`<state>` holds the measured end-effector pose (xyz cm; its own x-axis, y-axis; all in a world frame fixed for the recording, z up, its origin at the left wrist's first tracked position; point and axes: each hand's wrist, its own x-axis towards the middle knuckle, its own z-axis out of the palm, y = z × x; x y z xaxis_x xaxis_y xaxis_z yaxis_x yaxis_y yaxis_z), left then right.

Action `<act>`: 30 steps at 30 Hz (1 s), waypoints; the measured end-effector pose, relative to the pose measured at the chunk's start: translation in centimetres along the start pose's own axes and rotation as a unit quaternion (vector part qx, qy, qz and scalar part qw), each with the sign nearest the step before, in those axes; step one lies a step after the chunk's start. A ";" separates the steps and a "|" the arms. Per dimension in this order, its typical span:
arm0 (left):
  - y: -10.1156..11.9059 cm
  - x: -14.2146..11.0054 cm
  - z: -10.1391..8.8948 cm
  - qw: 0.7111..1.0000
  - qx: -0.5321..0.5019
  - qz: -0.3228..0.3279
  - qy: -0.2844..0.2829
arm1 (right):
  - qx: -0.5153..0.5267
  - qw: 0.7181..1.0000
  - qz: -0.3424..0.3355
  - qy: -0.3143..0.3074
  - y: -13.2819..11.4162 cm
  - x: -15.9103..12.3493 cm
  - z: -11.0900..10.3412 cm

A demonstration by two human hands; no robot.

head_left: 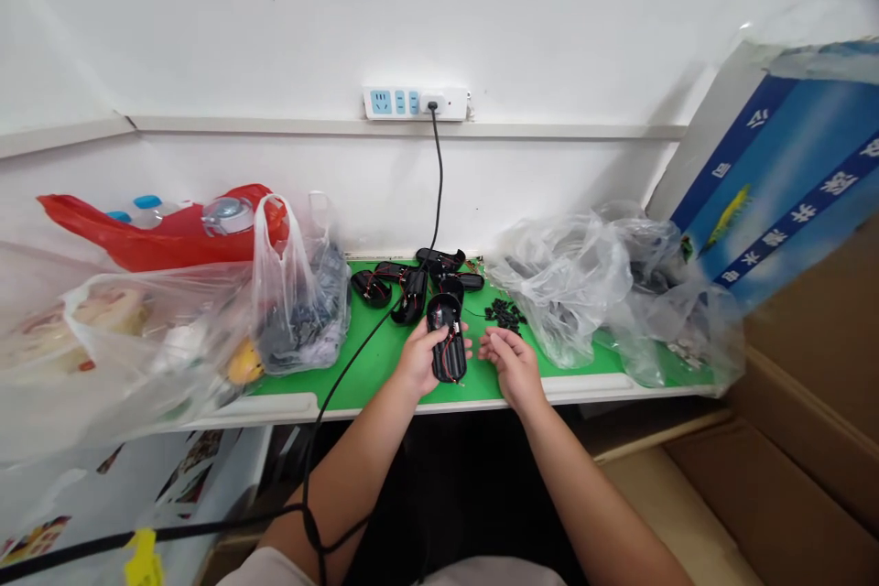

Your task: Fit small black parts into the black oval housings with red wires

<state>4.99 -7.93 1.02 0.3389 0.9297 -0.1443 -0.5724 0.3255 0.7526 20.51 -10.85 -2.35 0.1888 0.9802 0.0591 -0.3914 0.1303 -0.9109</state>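
Left hand (418, 357): fingers wrapped around black oval plastic casing with red wires (446, 339).
Right hand (514, 369): fingers narrowly curled, empty, just beside casing.
Casing position: over green mat (357, 371).
Nearby: small black plastic pieces (504, 315).

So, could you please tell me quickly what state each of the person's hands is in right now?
Left hand: closed, holding a black oval plastic casing with red wires.
Right hand: open, loosely curled, nothing visible in it.

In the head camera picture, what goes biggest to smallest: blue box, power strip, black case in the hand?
The blue box, then the power strip, then the black case. The box may look bigger from being nearer.
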 end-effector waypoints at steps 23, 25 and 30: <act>0.2 -0.2 0.0 0.993 0.069 -0.007 0.093 | -0.639 0.732 -0.201 -0.123 -2.6 8.6 -3.8; 0.3 -0.2 0.1 0.993 0.071 -0.013 0.097 | -0.650 0.718 -0.216 -0.127 -2.4 8.1 -4.3; 0.3 -0.3 0.1 0.993 0.081 -0.025 0.087 | -0.703 0.670 -0.193 -0.140 -2.5 7.5 -3.9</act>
<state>4.80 -8.11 1.36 0.2216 0.9336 -0.2817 -0.4259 0.3525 0.8333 26.43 -4.35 -1.27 -0.2227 0.9291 0.2952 0.9106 0.3064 -0.2774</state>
